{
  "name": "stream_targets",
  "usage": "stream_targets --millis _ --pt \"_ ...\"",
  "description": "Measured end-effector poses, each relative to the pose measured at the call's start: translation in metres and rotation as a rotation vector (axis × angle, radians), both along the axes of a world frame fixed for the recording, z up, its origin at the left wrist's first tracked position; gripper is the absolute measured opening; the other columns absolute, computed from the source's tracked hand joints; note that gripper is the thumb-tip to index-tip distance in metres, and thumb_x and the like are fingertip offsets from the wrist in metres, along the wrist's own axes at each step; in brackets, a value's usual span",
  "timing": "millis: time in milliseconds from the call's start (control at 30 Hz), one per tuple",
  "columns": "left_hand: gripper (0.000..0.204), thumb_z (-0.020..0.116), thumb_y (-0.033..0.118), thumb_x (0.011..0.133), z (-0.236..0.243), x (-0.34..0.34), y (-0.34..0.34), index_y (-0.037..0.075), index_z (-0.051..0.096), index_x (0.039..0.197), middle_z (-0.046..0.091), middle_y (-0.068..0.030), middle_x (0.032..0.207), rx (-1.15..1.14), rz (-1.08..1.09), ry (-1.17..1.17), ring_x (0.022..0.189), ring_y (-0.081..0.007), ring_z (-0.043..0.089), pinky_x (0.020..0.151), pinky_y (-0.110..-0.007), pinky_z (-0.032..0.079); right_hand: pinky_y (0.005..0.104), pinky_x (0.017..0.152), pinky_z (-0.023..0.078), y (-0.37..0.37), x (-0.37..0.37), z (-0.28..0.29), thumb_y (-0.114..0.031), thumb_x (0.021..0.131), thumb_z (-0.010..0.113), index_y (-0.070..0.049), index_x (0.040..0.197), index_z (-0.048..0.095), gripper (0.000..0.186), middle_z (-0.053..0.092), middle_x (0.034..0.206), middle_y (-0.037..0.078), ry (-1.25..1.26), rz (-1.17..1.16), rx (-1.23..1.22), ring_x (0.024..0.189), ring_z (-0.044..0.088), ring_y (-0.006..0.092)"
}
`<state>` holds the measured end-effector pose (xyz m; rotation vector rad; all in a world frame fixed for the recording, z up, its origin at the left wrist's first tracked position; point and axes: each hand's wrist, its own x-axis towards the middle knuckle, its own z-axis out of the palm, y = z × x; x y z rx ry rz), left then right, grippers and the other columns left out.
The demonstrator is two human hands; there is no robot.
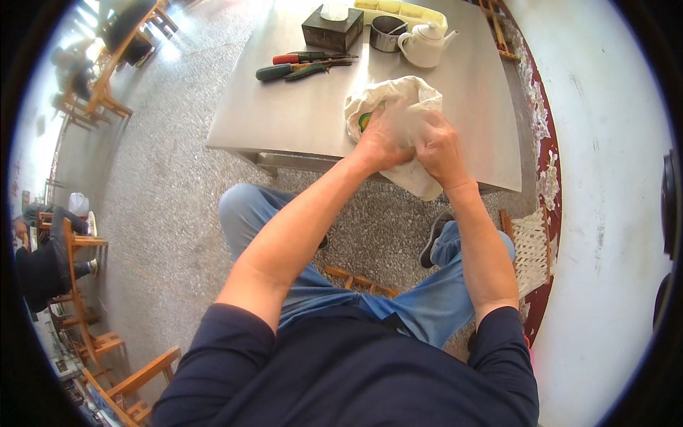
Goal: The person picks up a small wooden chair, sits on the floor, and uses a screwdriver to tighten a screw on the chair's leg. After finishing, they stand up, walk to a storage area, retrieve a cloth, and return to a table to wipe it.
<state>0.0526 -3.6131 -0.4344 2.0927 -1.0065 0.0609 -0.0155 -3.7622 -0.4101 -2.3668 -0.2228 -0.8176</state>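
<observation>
A crumpled cream cloth, which looks like a bag [418, 179], lies at the table's near edge, its lower part hanging over. A green and yellow patch shows on it beside my left hand [386, 136]. That hand rests against the cloth with fingers bent towards the right; its fingertips are smeared by motion. Close by, my right hand [440, 147] is closed, with the cloth gathered under its fingers. The two hands almost meet, and whatever is between them is blurred.
On the metal table [284, 114] are red- and green-handled tools [302, 65], a dark tissue box [332, 30], a metal cup [386, 34], a white teapot [425, 46] and a yellowish tray [405, 11]. A wall [590, 178] stands at the right. Wooden chairs [135, 377] and a seated person [50, 263] are at the left.
</observation>
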Motion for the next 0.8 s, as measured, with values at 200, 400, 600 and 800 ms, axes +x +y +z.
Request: stream_targets --millis 200,400,600,800 --pt "0.103 0.086 0.021 0.064 -0.012 0.002 0.001 0.005 0.033 0.151 0.053 -0.0229 0.135 -0.032 0.019 0.006 0.127 -0.0447 0.046 0.109 -0.049 0.04 0.0415 0.078 0.053 -0.004 0.01 0.003 -0.008 0.088 0.066 -0.005 0.097 0.073 0.012 0.068 0.094 0.013 0.115 -0.105 0.129 0.092 0.065 0.0333" --pt "0.103 0.086 0.023 0.064 0.02 -0.003 -0.002 0.005 0.034 0.151 0.053 -0.0217 0.136 0.08 -0.028 0.06 0.127 -0.0433 0.047 0.11 -0.048 0.039 0.0426 0.076 0.053 0.007 0.016 0.0 -0.011 0.087 0.068 -0.005 0.091 0.072 0.008 0.067 0.094 0.013 0.026 -0.097 0.023 0.088 0.065 0.0338" --pt "0.102 0.086 0.024 0.064 0.004 0.002 -0.001 0.004 0.035 0.151 0.053 -0.0217 0.135 0.001 0.02 0.181 0.127 -0.0427 0.047 0.11 -0.048 0.039 0.0426 0.075 0.053 -0.008 0.02 0.004 -0.016 0.087 0.069 -0.006 0.091 0.071 0.011 0.066 0.093 0.012 0.174 -0.223 0.101 0.087 0.065 0.0341" --pt "0.103 0.085 0.025 0.064 0.018 -0.002 -0.002 0.003 0.034 0.151 0.052 -0.0219 0.138 0.109 0.001 0.086 0.129 -0.0417 0.046 0.112 -0.046 0.039 0.0415 0.074 0.053 0.012 0.019 0.001 -0.015 0.089 0.067 -0.005 0.092 0.072 0.012 0.067 0.093 0.015 0.136 -0.179 0.038 0.082 0.067 0.034"
